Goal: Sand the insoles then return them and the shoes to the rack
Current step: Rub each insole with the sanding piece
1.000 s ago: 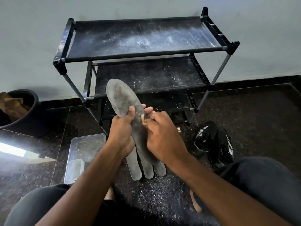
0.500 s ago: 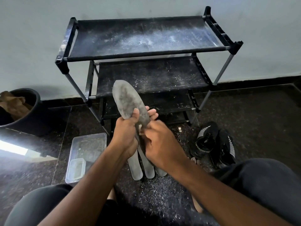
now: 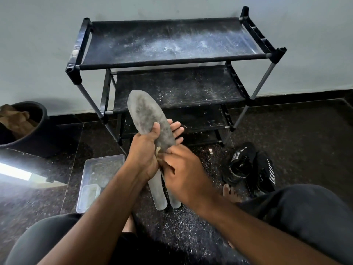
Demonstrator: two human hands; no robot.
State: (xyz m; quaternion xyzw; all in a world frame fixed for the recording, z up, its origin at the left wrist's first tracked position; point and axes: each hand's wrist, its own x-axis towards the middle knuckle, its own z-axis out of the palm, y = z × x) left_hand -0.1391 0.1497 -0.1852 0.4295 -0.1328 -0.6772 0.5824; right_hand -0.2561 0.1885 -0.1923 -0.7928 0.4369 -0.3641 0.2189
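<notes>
My left hand (image 3: 147,150) grips a grey insole (image 3: 145,113) at its middle, thumb on top and fingers showing behind it, toe end pointing up and away. My right hand (image 3: 183,169) pinches a small tan scrap of sandpaper (image 3: 158,150) against the insole's lower half. Other grey insoles (image 3: 159,196) lie on the floor below my hands, partly hidden. A pair of black shoes (image 3: 250,167) with white stripes sits on the floor to the right. The black shoe rack (image 3: 172,60) stands against the wall, its shelves dusty and bare.
A clear plastic box (image 3: 99,178) with a smaller tray inside lies on the floor at left. A black bucket (image 3: 28,131) with brown cloth stands far left. White sanding dust covers the dark floor (image 3: 181,232). My knees and bare toes (image 3: 230,194) frame the bottom.
The insole has shifted slightly right and stands more upright. My right hand has slid down the insole toward its heel end with the sandpaper.
</notes>
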